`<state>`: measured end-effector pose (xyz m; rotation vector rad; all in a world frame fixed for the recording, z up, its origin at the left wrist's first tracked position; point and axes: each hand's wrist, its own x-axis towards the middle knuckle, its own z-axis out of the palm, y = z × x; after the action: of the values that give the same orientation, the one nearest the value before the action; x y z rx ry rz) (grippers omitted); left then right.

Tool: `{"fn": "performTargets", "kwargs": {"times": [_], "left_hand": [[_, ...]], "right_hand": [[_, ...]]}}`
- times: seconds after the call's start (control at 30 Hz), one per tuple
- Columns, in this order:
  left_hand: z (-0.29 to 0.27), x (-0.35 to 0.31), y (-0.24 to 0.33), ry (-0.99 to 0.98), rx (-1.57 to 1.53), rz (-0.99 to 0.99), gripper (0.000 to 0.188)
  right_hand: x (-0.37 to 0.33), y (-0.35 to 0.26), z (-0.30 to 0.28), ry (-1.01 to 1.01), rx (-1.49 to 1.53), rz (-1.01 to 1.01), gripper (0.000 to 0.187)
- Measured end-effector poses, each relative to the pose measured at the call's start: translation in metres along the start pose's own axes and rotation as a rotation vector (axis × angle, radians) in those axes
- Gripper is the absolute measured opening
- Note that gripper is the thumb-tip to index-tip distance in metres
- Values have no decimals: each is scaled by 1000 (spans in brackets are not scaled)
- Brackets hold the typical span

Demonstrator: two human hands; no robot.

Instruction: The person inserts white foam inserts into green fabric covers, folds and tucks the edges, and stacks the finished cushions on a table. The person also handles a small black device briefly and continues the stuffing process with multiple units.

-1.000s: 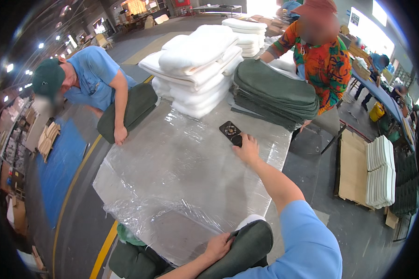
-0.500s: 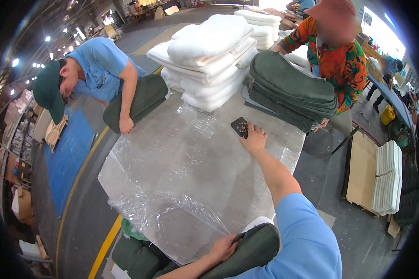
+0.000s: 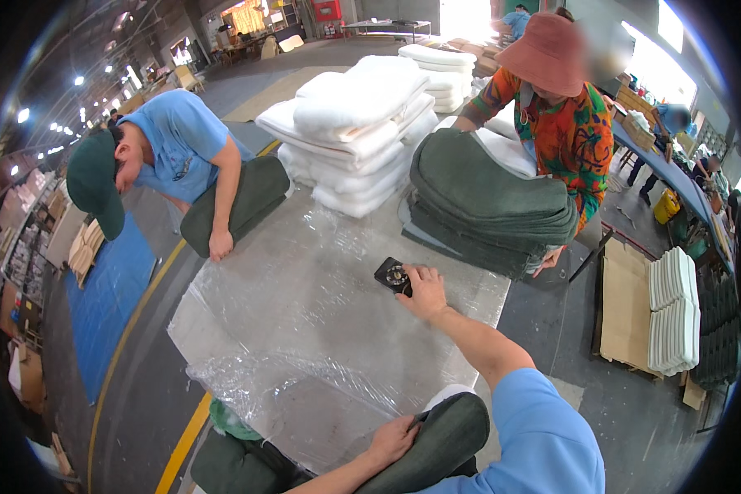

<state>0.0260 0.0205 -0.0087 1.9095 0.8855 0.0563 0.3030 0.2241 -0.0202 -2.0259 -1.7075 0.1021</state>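
Phone [image 3: 389,276]: sliding closer to the surface's [image 3: 436,346] near side since approx. 1 s ago, R hand [image 3: 426,290] moving w/ it.
Green stack [image 3: 494,198]: also shifting nearer, now covering more of the surface's R edge.
Phone spot: lying R of mid-surface, just off the green stack's near side, camera face pointing up; can't tell if it's touching the surface or held just above.
R hand: gripping the phone's R end, fingers over the top, thumb on the near side; L end sticking out.
L hand [image 3: 393,440]: fingers lying together on a folded green pad [image 3: 453,432] at the surface's near edge; can't tell if they're pinching it.
Clear film [image 3: 288,370]: wrinkling over the near-L part.
White pile [image 3: 362,123]: rising at the far edge, folded & fluffy.
L co-worker [image 3: 177,140]: leaning in at far-L corner, forearm crossing dk green pads [image 3: 251,193].
Red-hat co-worker [image 3: 589,156]: standing by far-R corner, one hand reaching under the green stack's R end.
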Motion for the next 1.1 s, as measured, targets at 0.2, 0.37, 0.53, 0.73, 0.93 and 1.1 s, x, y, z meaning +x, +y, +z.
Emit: {"fn": "performTargets", "kwargs": {"times": [0.2, 0.37, 0.53, 0.73, 0.93, 1.1], "left_hand": [[1, -4, -4, 7, 0, -7, 31], [2, -5, -6, 5, -22, 13, 30], [-3, -1, -5, -69, -66, -115, 36], [-25, 27, -17, -135, -549, -146, 47], [-51, 102, -18, -72, -795, -290, 47], [-80, 184, 0, 244, -1336, -218, 44]], "right_hand": [[-7, -43, 6, -82, 111, -146, 77], [-12, -68, 12, -119, 216, -178, 77], [-27, -65, 14, -116, 260, -222, 75], [-44, -16, 6, -45, 177, -148, 73], [-47, 13, -7, 38, 107, 10, 69], [-58, 12, -19, 40, 200, -18, 71]]}}
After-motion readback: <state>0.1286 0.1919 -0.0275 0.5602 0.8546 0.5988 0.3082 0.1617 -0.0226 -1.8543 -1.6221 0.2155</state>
